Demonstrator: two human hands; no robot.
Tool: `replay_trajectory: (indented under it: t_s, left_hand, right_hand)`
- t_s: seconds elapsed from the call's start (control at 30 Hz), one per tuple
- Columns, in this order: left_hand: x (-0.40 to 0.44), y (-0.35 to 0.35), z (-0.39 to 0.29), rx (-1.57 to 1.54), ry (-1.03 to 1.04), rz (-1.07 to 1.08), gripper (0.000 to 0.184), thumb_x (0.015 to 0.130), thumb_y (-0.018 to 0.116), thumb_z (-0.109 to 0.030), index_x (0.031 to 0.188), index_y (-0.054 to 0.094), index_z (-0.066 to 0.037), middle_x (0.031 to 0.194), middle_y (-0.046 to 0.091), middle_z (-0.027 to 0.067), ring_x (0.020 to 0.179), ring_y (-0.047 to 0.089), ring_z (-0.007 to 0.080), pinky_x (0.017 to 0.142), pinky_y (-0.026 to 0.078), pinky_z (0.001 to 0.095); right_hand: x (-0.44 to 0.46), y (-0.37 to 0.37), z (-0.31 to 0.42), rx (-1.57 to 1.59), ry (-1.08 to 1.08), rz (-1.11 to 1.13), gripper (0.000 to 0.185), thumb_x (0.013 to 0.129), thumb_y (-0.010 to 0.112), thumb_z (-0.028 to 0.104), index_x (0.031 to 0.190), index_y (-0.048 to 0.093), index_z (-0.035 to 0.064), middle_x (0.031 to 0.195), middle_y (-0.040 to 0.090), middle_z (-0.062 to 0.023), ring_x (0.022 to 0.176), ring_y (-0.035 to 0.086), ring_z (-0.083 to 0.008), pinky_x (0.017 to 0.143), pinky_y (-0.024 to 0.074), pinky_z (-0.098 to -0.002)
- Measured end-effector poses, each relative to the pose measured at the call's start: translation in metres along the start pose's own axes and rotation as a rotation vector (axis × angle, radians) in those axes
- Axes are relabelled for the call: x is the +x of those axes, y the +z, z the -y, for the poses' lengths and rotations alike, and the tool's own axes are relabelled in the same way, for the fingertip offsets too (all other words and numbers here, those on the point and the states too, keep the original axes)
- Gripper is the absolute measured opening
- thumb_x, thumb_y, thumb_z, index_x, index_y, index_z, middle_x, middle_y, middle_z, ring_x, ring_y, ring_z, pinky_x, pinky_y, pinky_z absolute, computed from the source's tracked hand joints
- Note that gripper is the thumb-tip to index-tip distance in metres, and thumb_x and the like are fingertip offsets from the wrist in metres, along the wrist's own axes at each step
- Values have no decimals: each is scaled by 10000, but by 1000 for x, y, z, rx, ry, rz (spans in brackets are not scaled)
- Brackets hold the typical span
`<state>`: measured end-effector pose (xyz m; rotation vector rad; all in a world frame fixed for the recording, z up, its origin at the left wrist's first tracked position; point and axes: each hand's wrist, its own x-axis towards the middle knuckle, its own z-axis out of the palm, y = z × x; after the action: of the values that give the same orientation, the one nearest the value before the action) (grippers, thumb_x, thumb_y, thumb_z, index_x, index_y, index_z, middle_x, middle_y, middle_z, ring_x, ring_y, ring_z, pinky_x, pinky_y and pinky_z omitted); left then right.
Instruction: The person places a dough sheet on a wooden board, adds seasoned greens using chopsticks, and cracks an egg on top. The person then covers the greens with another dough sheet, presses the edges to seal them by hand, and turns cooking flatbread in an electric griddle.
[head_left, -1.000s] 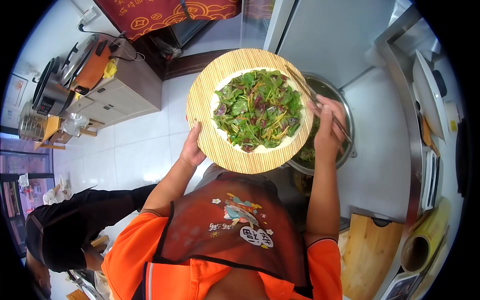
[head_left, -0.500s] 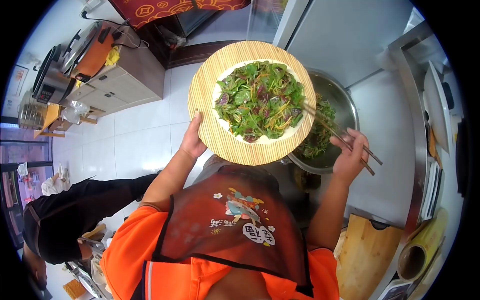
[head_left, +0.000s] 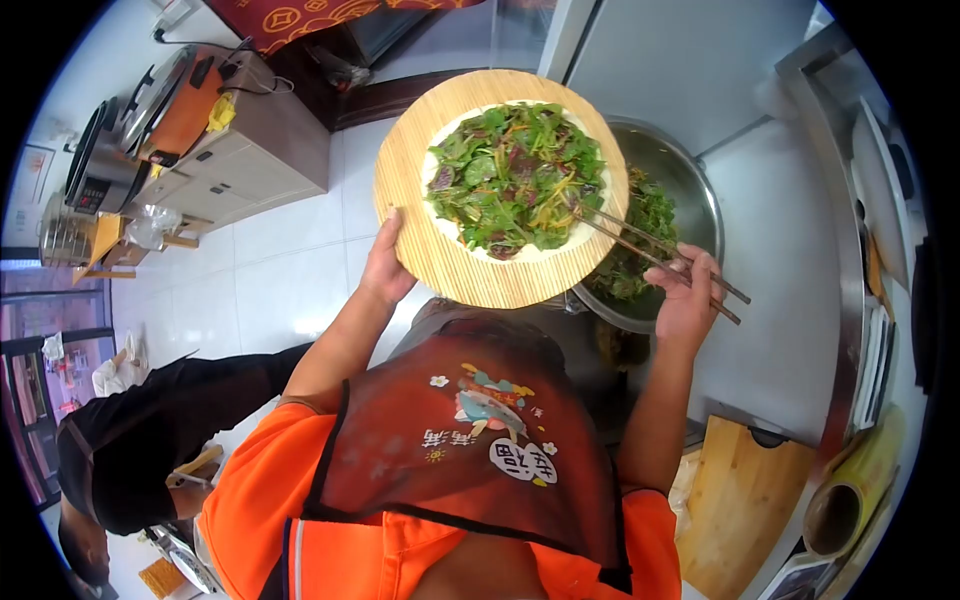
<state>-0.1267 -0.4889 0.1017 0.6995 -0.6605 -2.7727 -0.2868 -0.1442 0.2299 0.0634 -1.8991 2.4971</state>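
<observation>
My left hand (head_left: 388, 265) grips the near left edge of a round bamboo-slat board (head_left: 402, 165), held up in front of me. On the board is a pale round base (head_left: 538, 255), its material unclear, mostly covered by chopped leafy greens (head_left: 515, 175) with purple leaves and thin orange shreds. My right hand (head_left: 688, 300) is closed around a pair of brown chopsticks (head_left: 648, 248). Their tips touch the right side of the greens. Under the board's right side, a large metal bowl (head_left: 697, 180) holds more mixed greens (head_left: 652, 212); the board hides its left part.
A wooden cutting board (head_left: 745, 500) lies at the lower right, near a roll of film (head_left: 850, 500). Cookers stand on a cabinet (head_left: 265, 145) at the upper left. Another person in black clothes (head_left: 140, 430) bends at the left, close to my left elbow.
The chopstick tips have moved left, from the board's right edge onto the greens. The bamboo board has shifted slightly upward in view. The other person's head now shows more.
</observation>
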Motion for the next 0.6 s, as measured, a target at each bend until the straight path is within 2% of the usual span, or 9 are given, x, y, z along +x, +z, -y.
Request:
replay_trajectory:
  t_s: [0.1, 0.13, 0.23, 0.3, 0.33, 0.4, 0.43, 0.57, 0.6]
  left_hand:
    - [-1, 7, -6, 11, 41, 32, 560, 1023, 457, -398, 1439, 378, -32, 1401, 519, 143, 1240, 546, 286, 1063, 444, 433]
    - [-3, 7, -13, 22, 42, -1, 558, 1023, 458, -396, 1438, 380, -31, 1404, 518, 145, 1244, 543, 290, 1068, 439, 435]
    - [-14, 14, -32, 63, 97, -40, 561, 1027, 444, -402, 1438, 383, -25, 1412, 511, 161, 1262, 531, 302, 1084, 426, 439]
    - [-25, 29, -41, 110, 119, 13, 583, 1025, 445, -421, 1443, 373, -22, 1418, 502, 169, 1258, 532, 313, 1082, 427, 449]
    - [-26, 28, -49, 155, 137, -25, 596, 1022, 449, -431, 1447, 370, -21, 1420, 500, 171, 1260, 528, 317, 1082, 426, 457]
    - [-28, 41, -62, 170, 68, 48, 589, 1015, 468, -427, 1443, 388, -30, 1420, 500, 168, 1265, 520, 321, 1079, 425, 468]
    - [-22, 41, -68, 225, 60, 70, 595, 1009, 478, -431, 1440, 396, -29, 1419, 502, 164, 1263, 521, 321, 1077, 424, 472]
    - [4, 54, -91, 307, -58, 298, 591, 1010, 474, -437, 1439, 397, -37, 1415, 498, 168, 1252, 523, 327, 1059, 439, 487]
    - [18, 49, -98, 338, -66, 366, 583, 1014, 465, -436, 1438, 397, -41, 1407, 507, 162, 1240, 533, 324, 1046, 452, 483]
  right_hand:
    - [13, -30, 4, 126, -198, -153, 308, 997, 522, 240, 1013, 624, -50, 815, 568, -79, 674, 610, -190, 563, 586, -346]
    - [15, -37, 7, 64, -190, -169, 288, 998, 527, 229, 1022, 630, -39, 857, 592, -80, 705, 621, -193, 624, 585, -339]
    - [20, -69, -42, -647, -212, -10, 224, 993, 536, 204, 1034, 641, 11, 890, 613, -65, 706, 628, -183, 680, 560, -313]
    - [26, -81, -75, -956, -506, 294, 139, 974, 549, 157, 1020, 641, 63, 889, 615, -72, 684, 634, -207, 691, 530, -321]
    - [16, -70, -81, -1038, -472, 396, 92, 941, 585, 134, 990, 626, 68, 871, 592, -104, 703, 635, -250, 655, 509, -337]
    - [17, -84, -141, -1136, -232, 563, 198, 820, 658, 86, 1014, 640, 49, 1027, 576, -140, 852, 650, -331, 698, 529, -390]
    - [16, -76, -159, -1320, -184, 584, 314, 776, 663, 64, 1090, 660, 64, 1126, 566, -155, 950, 643, -356, 786, 534, -434]
    - [4, -15, -167, -1539, -118, 606, 351, 812, 585, 64, 1152, 669, 86, 1143, 576, -166, 1093, 587, -349, 940, 488, -431]
    - [-6, -7, -179, -1447, -181, 443, 335, 809, 581, 65, 1132, 667, 72, 1130, 582, -160, 1092, 580, -348, 944, 477, -428]
